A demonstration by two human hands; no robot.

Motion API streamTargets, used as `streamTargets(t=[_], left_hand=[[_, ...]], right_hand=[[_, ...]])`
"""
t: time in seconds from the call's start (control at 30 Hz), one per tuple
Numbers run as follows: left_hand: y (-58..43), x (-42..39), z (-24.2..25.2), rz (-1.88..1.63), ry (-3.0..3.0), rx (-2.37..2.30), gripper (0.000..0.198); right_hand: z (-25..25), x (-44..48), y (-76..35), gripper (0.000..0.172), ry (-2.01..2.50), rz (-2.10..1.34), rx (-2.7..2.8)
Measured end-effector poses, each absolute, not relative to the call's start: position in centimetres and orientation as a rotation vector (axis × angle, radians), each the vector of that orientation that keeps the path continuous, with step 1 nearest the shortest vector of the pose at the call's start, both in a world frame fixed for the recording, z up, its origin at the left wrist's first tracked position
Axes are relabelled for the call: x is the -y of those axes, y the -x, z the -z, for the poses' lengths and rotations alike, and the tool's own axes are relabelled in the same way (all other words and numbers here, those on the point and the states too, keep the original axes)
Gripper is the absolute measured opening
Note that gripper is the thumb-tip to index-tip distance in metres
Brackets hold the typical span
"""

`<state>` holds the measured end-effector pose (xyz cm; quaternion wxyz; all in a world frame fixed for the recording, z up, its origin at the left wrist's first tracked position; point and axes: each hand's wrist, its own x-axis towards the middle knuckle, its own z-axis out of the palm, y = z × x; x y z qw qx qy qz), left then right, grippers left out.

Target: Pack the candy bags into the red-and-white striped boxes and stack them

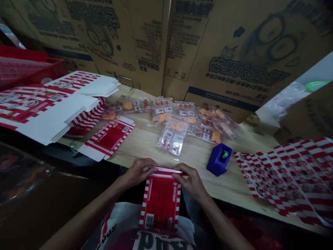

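A red printed carton with red-and-white striped sides stands against my body at the table's front edge. My left hand pinches the left end of its upper edge, thumb and fingers pressed together. At the right end of the same edge, my right hand grips the carton the same way. The white-and-red flap runs between both hands. Just beyond it on the table lies a clear plastic packet with small printed squares and orange pieces inside. Another flat red carton rests to the left.
Several clear packets lie in a row before tall cardboard boxes. A blue tape dispenser stands right of my hands. Stacked flat cartons and a red basket occupy the left; striped cartons fill the right.
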<state>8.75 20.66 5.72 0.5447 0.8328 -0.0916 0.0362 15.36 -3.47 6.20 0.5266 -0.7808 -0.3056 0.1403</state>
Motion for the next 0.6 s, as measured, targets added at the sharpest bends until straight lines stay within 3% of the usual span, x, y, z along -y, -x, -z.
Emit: streamTargets(t=[0.23, 0.6], left_hand=[[-10.5, -21.4, -6.2, 0.289, -1.541, -0.041, 0.027], [-10.8, -21.8, -6.8, 0.25, -1.852, 0.219, 0.029]], right_hand=[[-6.0, 3.2, -15.5, 0.012, 1.831, -0.352, 0.719], [-5.2, 3.5, -15.6, 0.021, 1.818, -0.351, 0.684]])
